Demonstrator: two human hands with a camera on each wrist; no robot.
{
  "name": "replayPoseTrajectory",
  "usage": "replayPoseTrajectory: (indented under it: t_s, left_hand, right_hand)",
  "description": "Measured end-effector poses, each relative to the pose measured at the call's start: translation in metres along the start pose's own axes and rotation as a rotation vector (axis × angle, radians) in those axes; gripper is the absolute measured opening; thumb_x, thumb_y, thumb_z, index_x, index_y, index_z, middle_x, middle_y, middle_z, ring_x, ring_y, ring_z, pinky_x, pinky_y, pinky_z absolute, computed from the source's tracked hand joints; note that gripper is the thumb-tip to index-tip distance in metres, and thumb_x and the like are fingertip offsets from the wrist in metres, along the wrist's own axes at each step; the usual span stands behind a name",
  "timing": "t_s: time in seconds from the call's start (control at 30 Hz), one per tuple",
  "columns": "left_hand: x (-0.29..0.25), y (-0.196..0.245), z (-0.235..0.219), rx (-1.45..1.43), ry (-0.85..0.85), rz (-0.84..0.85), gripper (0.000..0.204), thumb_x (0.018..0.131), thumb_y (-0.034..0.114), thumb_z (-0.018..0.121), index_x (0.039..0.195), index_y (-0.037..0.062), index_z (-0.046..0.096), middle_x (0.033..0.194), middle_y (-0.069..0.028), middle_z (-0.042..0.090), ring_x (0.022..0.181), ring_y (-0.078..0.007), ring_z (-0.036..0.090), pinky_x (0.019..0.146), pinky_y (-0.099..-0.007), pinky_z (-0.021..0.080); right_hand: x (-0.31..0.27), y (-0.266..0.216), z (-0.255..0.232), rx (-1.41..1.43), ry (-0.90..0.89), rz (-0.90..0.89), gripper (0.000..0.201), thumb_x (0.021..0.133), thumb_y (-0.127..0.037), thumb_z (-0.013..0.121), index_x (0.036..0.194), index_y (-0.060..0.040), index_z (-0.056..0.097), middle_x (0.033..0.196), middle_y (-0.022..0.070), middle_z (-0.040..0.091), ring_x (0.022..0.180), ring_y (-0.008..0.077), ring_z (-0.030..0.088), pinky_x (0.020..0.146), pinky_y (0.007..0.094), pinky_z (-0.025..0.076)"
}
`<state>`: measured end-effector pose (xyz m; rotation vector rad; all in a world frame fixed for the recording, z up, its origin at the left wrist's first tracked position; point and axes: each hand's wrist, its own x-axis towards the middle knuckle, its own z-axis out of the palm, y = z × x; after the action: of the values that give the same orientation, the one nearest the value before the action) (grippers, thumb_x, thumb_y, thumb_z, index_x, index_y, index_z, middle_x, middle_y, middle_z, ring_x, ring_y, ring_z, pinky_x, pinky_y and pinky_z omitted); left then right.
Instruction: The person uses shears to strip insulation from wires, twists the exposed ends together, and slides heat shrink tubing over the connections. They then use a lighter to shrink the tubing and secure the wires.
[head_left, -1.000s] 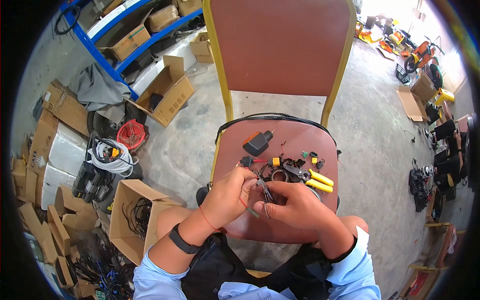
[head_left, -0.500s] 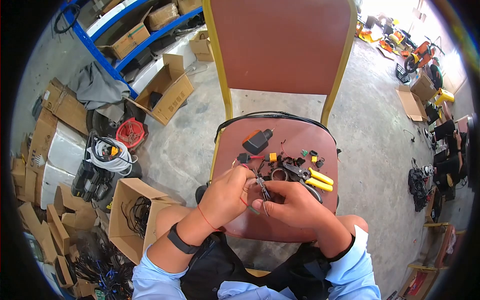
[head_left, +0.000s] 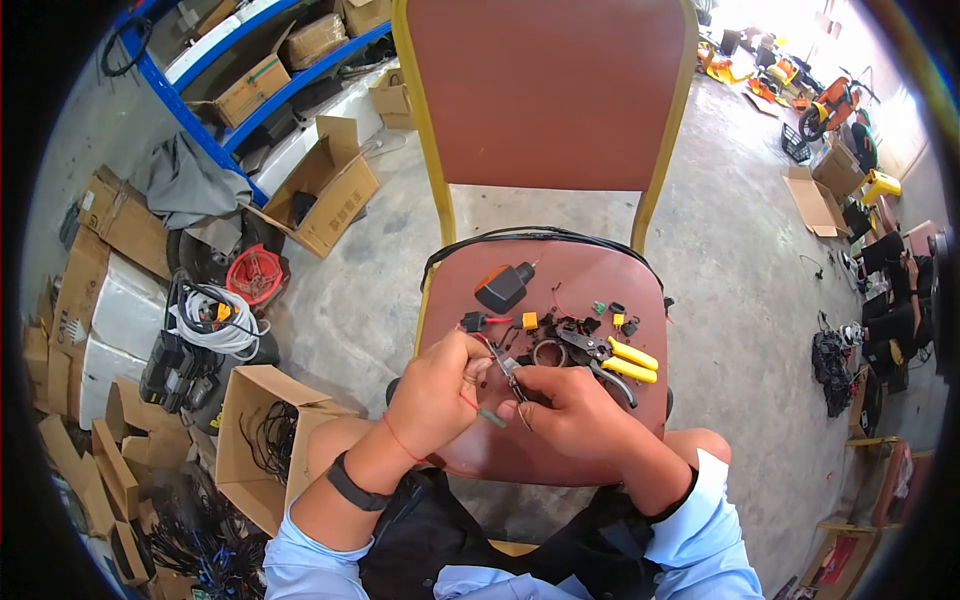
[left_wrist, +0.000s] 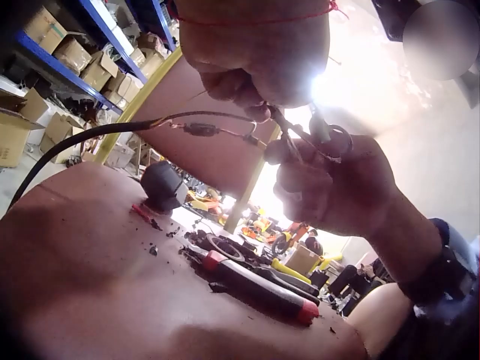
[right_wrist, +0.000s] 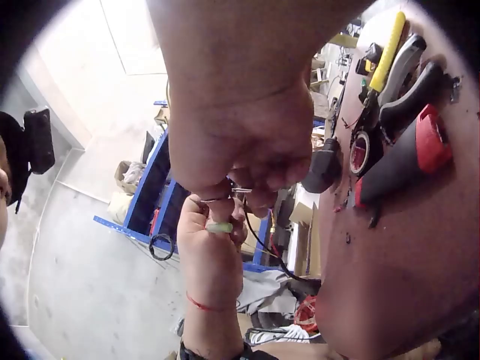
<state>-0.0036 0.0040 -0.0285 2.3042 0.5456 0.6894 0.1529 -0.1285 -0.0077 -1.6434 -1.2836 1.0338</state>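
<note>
Over the front of a red-brown chair seat (head_left: pixel 470 455), both hands work close together on thin wires. My left hand (head_left: pixel 435 390) pinches the wire end; a black cable (left_wrist: pixel 90 136) runs from it, with bared, spliced strands showing in the left wrist view. A short green sleeve (right_wrist: pixel 219 227) pokes out below the left fingers. In my right hand (head_left: pixel 580 410) is a slim metal tool (head_left: pixel 514 382) with a thin loop, gripped between thumb and curled fingers; I cannot tell its exact kind. Its tip meets the wire at the left fingertips, which partly hide it.
Behind the hands lie yellow-handled wire strippers (head_left: pixel 630 360), a tape roll (head_left: pixel 549 353), yellow connectors (head_left: pixel 529 320), a black-and-orange lamp (head_left: pixel 505 287) and a red-and-black handle (left_wrist: pixel 259 289). Black cable (head_left: pixel 545 235) rings the seat's back edge. A cardboard box (head_left: pixel 262 430) stands left of the chair.
The head view has shifted slightly. Both hands have moved a little left over the seat, and the metal tool has turned slightly between them. The green sleeve has moved left with the left hand.
</note>
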Motion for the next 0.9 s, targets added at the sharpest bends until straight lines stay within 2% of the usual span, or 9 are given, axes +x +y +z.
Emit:
replayPoseTrajectory:
  t_s: [0.07,0.3,0.4,0.6,0.7,0.9]
  left_hand:
    - [0.000,0.000,0.000,-0.011,0.005,0.018,0.009,0.096,0.004,0.061,0.096,0.0024,0.052,0.073,-0.0100,0.064,0.065,-0.0210,0.065,0.060,-0.0312,0.051]
    - [0.002,-0.002,0.000,-0.043,-0.040,0.049,0.009,0.094,0.001,0.061,0.096,0.0016,0.052,0.075,-0.0111,0.064,0.066,-0.0229,0.065,0.062,-0.0313,0.052]
    - [0.003,0.000,-0.003,-0.082,-0.120,-0.016,0.010,0.091,0.001,0.061,0.097,0.0036,0.053,0.084,-0.0151,0.065,0.079,-0.0369,0.065,0.068,-0.0406,0.052]
    - [0.003,0.000,-0.004,-0.121,-0.142,-0.050,0.009,0.093,0.001,0.060,0.097,0.0036,0.052,0.082,-0.0146,0.065,0.077,-0.0345,0.066,0.067,-0.0391,0.052]
    - [0.002,-0.006,0.001,-0.075,-0.076,0.014,0.007,0.095,0.000,0.058,0.096,0.0022,0.051,0.075,-0.0101,0.063,0.066,-0.0197,0.063,0.063,-0.0303,0.051]
    - [0.002,-0.004,0.003,-0.081,-0.078,-0.035,0.006,0.096,0.001,0.058,0.096,0.0025,0.052,0.074,-0.0091,0.062,0.065,-0.0186,0.062,0.062,-0.0295,0.050]
  right_hand:
    - [0.000,0.002,0.000,0.018,0.008,-0.029,0.023,0.088,-0.021,0.066,0.088,0.0019,0.062,0.067,0.0203,0.058,0.061,0.0358,0.055,0.060,0.0426,0.043]
    - [0.000,-0.004,-0.003,0.017,-0.074,0.058,0.028,0.089,-0.026,0.066,0.094,0.0016,0.064,0.068,0.0193,0.060,0.060,0.0317,0.056,0.061,0.0413,0.044]
    - [0.000,0.000,-0.003,0.025,-0.084,0.079,0.031,0.090,-0.030,0.066,0.096,0.0011,0.065,0.068,0.0188,0.061,0.061,0.0314,0.057,0.061,0.0408,0.044]
    - [0.000,0.002,-0.003,0.055,-0.093,0.057,0.033,0.092,-0.032,0.065,0.099,0.0009,0.065,0.072,0.0199,0.063,0.067,0.0327,0.060,0.066,0.0416,0.046]
    - [0.000,0.006,0.000,0.071,-0.089,0.052,0.031,0.093,-0.029,0.064,0.101,0.0007,0.065,0.077,0.0214,0.065,0.072,0.0342,0.062,0.070,0.0420,0.047]
    - [-0.001,0.000,0.000,0.065,-0.091,0.107,0.025,0.093,-0.022,0.061,0.103,0.0005,0.065,0.085,0.0229,0.067,0.082,0.0376,0.065,0.076,0.0424,0.049]
